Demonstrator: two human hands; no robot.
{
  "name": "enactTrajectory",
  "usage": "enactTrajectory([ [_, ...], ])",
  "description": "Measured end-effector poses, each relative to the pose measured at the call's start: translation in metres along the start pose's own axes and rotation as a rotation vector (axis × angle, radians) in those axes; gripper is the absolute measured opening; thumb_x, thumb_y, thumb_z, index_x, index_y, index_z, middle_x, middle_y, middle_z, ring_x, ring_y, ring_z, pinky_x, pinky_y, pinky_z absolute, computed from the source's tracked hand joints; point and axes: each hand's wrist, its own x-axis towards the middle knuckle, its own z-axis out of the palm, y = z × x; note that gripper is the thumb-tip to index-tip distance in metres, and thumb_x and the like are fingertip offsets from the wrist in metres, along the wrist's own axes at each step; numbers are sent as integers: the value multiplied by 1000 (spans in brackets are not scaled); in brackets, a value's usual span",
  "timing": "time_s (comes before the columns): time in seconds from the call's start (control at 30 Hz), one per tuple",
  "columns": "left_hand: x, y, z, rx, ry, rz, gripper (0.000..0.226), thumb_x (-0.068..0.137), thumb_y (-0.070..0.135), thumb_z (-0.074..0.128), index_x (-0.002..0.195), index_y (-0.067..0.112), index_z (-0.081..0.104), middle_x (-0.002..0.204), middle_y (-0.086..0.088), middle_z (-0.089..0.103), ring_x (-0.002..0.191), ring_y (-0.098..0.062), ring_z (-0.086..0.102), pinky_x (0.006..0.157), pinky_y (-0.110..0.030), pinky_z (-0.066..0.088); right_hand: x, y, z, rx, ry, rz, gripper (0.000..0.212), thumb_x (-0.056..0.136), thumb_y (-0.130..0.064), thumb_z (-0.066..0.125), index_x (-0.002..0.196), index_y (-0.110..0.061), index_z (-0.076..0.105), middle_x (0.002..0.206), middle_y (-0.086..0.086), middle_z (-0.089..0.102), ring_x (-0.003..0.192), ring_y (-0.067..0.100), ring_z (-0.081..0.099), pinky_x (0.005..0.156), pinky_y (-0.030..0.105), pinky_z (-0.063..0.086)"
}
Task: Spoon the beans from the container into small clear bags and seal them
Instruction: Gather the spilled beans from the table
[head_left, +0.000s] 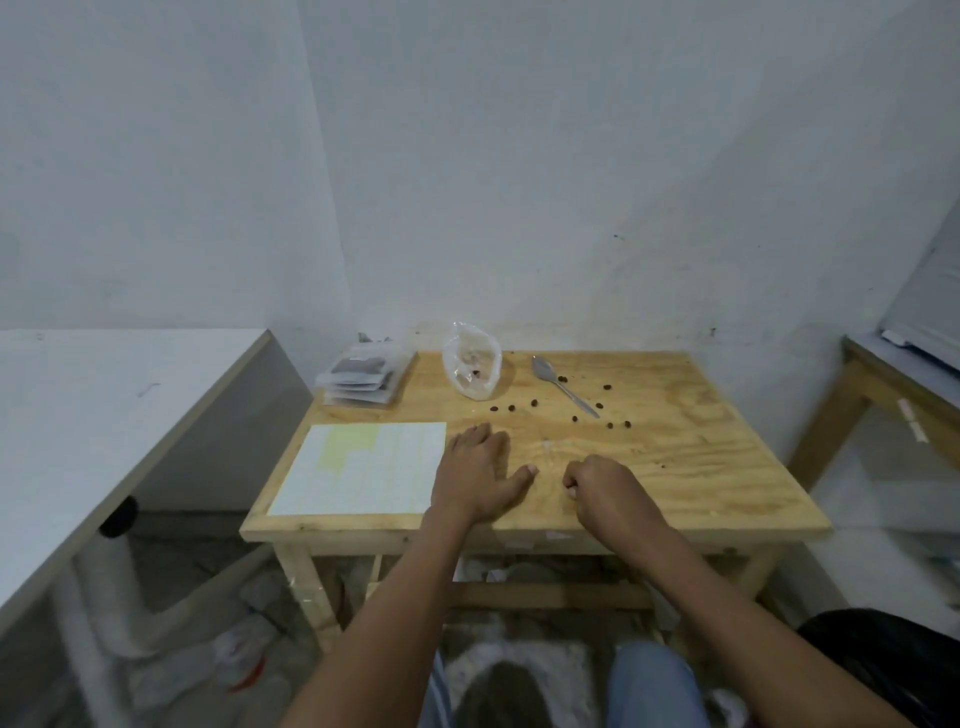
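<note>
Grip: left hand (475, 470) flat on worktop (675, 467), fingers spread, holding nothing; right hand (602, 486) curled into fist beside it, anything inside hidden. Beyond, loose beans (535, 402) scattered around spoon (563, 384). Clear bag (471, 366) left of spoon. Sealed bags (366, 376) stacked at far-left corner; label sheet (363, 467) near left hand.

no readable text, labels, or numbers
</note>
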Motion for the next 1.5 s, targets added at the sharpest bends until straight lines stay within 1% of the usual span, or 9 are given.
enactTrajectory([
  [0.23,-1,0,1,-4,9,7,74,91,70,51,143,17,55,161,-11,40,149,-29,34,123,-44,25,-1,-2,14,70,89,47,23,100,-8,50,116,-13,66,112,7,64,104,24,60,83,32,47],
  [0.4,1,-2,3,-19,21,8,74,89,70,53,141,18,56,160,-11,41,149,-29,35,123,-44,26,16,3,-2,1256,219,648,19,102,-4,55,111,-2,72,93,8,68,82,19,66,79,35,60],
  [0.5,1,-2,4,-22,37,14,72,89,69,55,140,17,58,159,-12,43,147,-30,36,122,-45,27,22,7,-13,1974,210,773,17,103,2,51,105,4,68,101,16,61,87,21,64,71,30,62],
  [0.7,1,-3,6,-24,47,14,72,89,68,55,139,16,58,158,-13,43,148,-30,36,122,-46,27,27,15,-24,2403,190,865,20,95,-6,44,96,0,63,96,16,59,80,22,60,69,32,58],
  [0.87,-1,-2,5,-41,44,16,70,91,66,56,139,15,57,160,-13,41,149,-30,33,123,-45,26,32,28,-23,2189,112,899,17,93,-17,42,81,-13,53,66,0,47,53,13,36,51,25,29],
  [0.97,-1,-1,4,-38,40,17,69,91,65,56,139,15,57,161,-14,40,150,-30,33,123,-45,26,29,36,-24,1745,103,878,26,97,-25,48,73,-17,50,53,-7,33,43,11,23,42,24,20],
  [1.13,-2,-1,3,-54,46,14,67,90,64,58,136,15,59,158,-13,43,148,-31,35,122,-44,26,9,43,-14,700,149,531,32,88,-33,77,63,-14,68,72,1,67,68,16,60,66,31,46],
  [1.3,-3,0,3,-46,38,12,67,91,64,57,135,15,59,156,-13,45,147,-30,36,121,-44,25,3,44,-1,430,113,465,9,84,-31,83,83,-23,79,101,4,75,98,21,67,76,29,48],
  [1.5,-5,1,0,-48,47,15,65,92,61,58,134,13,60,152,-12,48,144,-30,38,119,-42,26,0,38,9,244,128,387,11,95,-30,67,91,-21,71,80,-1,68,76,19,62,59,29,41],
])
